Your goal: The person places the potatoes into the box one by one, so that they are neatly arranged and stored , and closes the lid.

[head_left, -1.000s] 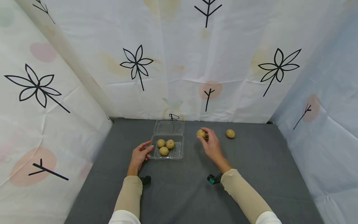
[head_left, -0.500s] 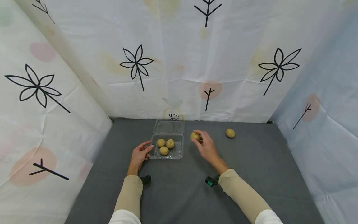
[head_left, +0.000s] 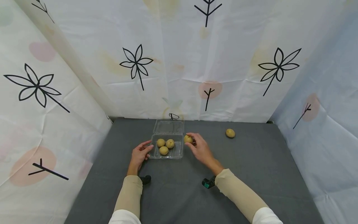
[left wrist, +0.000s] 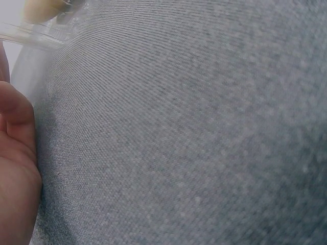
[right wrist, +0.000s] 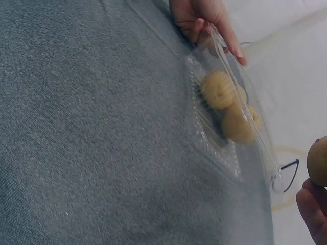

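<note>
A clear plastic clamshell container [head_left: 180, 154], lid [head_left: 169, 127] tipped back, stands on the grey table with three small yellow potatoes [head_left: 163, 151] inside. My left hand [head_left: 139, 156] holds its left rim, thumb over the edge; the right wrist view shows the same grip, fingers [right wrist: 232, 41] at the container wall. My right hand [head_left: 202, 150] pinches another potato [head_left: 188, 139] between thumb and fingers, right at the container's right edge. In the right wrist view that potato [right wrist: 319, 161] is partly cut off by the frame. The left wrist view catches only part of the left hand [left wrist: 18, 153].
One more potato [head_left: 230, 133] lies on the table [head_left: 251, 161] at the back right. A patterned white cloth [head_left: 179, 62] hangs behind the table and along both sides. Behind the lid is a thin dark loop [head_left: 174, 116].
My right hand has carried its potato leftward and slightly nearer, from between the container and the lone potato to the container's right edge. The left hand has stayed on the rim.
</note>
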The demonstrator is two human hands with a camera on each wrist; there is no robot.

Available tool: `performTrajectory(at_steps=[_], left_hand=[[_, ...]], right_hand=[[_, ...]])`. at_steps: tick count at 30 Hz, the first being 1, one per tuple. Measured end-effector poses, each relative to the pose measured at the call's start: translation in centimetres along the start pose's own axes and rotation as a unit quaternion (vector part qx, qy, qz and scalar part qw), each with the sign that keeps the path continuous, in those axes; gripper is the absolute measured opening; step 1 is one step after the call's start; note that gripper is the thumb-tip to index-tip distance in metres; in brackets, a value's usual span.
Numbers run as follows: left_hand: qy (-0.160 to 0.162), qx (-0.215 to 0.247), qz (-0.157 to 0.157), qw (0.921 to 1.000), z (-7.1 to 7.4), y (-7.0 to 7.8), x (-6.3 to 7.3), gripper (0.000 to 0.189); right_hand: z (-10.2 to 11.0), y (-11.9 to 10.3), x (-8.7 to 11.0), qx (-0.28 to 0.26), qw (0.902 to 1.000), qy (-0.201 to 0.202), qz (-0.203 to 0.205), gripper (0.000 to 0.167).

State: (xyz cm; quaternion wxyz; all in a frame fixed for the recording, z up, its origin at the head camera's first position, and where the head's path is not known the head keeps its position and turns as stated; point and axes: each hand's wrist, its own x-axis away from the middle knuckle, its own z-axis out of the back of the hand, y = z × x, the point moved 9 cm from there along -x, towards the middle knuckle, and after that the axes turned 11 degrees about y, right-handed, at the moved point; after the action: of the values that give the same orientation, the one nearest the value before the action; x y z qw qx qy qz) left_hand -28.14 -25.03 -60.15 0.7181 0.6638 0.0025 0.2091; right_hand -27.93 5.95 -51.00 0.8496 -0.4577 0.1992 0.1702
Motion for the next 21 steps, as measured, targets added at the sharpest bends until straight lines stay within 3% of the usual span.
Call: performTrajectory(at_steps=[10,17,21], left_hand=[[-0.001,0.002,0.003,1.0000,0.0,-0.1,-0.1,0.048],[0.014,-0.006,-0.009,0.9998,0.1,-2.1,-1.8,0.051],[0.022,-0.008,-0.019,0.9995,0.2,-2.3,-1.9,0.051]], right_hand=[[-1.5,-0.8,0.5,-0.005,0.9996,-0.026,0.000,0.045],[-2.2,-1.3,0.7,-0.023,0.9993,-0.030,0.006,0.045],[-2.7,-1.7,0.8,-0.018,0.9991,-0.036,0.014,0.045]])
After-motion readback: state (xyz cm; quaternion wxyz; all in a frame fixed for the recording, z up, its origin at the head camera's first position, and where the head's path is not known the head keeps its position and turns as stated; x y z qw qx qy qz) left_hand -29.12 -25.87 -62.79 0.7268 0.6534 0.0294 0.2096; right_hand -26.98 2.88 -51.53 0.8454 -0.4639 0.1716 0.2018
